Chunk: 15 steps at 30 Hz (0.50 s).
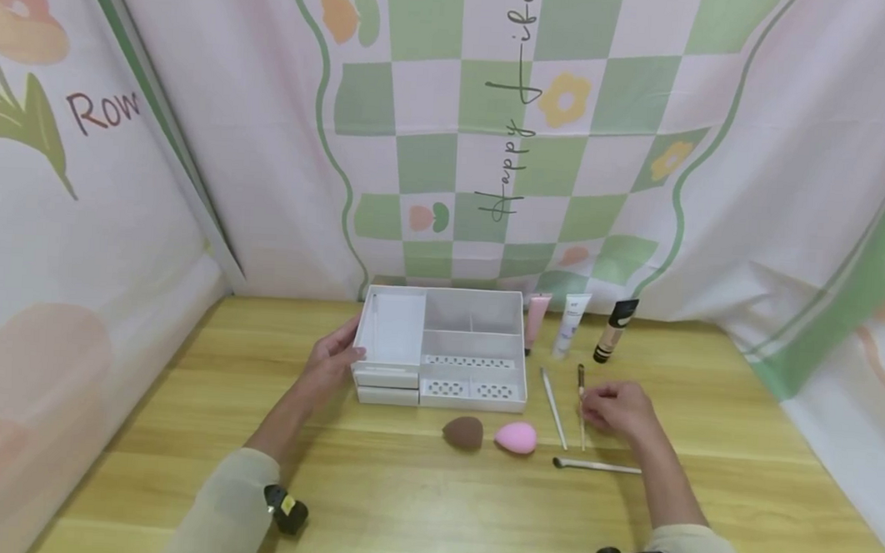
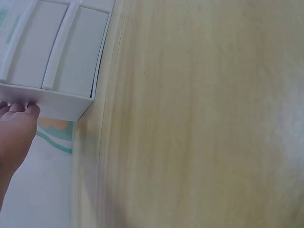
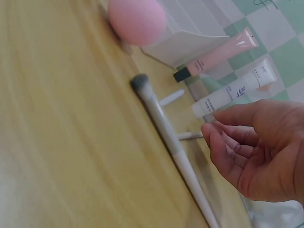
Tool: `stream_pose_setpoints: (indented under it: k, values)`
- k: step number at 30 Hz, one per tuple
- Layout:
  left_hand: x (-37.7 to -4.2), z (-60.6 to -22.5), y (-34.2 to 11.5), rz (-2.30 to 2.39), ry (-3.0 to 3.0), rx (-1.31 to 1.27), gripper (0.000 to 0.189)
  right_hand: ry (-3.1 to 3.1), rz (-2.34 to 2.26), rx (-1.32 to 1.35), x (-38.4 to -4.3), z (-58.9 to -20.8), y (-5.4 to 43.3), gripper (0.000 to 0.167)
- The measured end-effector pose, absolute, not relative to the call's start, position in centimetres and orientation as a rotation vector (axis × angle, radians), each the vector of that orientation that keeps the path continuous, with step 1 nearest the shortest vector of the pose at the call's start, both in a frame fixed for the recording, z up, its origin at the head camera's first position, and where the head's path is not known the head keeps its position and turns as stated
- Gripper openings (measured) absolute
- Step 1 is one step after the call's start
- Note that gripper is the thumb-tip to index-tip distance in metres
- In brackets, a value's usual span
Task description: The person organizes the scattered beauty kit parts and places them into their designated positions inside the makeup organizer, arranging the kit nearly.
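Observation:
A white desktop organizer (image 1: 478,312) stands against the back curtain, with compartments on its right and small drawers at the front left. My left hand (image 1: 337,354) holds its left side, the thumb at the rim; in the left wrist view the fingertips (image 2: 32,109) meet the side wall. My right hand (image 1: 617,407) pinches a slim makeup brush (image 1: 581,380) with dark bristles, partly covered by the fingers. Left of that brush lies a thin white stick-like tool (image 1: 553,408). Another makeup brush (image 3: 164,123), pale-handled with dark bristles, lies nearer the front.
Brown (image 1: 464,433) and pink (image 1: 517,437) makeup sponges lie before the organizer. Behind the brushes are a pink tube (image 1: 536,321), a white tube (image 1: 571,325) and a black-and-beige tube (image 1: 616,331). Curtains border the wooden table (image 1: 430,518) at the back and sides.

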<state>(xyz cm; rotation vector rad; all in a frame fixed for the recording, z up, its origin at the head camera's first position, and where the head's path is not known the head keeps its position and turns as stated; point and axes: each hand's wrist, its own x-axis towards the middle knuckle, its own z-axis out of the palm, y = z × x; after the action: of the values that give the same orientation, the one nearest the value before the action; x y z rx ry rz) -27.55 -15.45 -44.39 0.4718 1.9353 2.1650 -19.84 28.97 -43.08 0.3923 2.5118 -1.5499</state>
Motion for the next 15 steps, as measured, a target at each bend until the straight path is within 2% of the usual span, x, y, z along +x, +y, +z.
stream_pose_setpoints:
  k: [15]
  values:
    - [-27.4,-44.4,-15.5,2.176,1.917,0.498,0.068,2.646,-1.321,0.422,-19.0,-44.6,29.0,0.031]
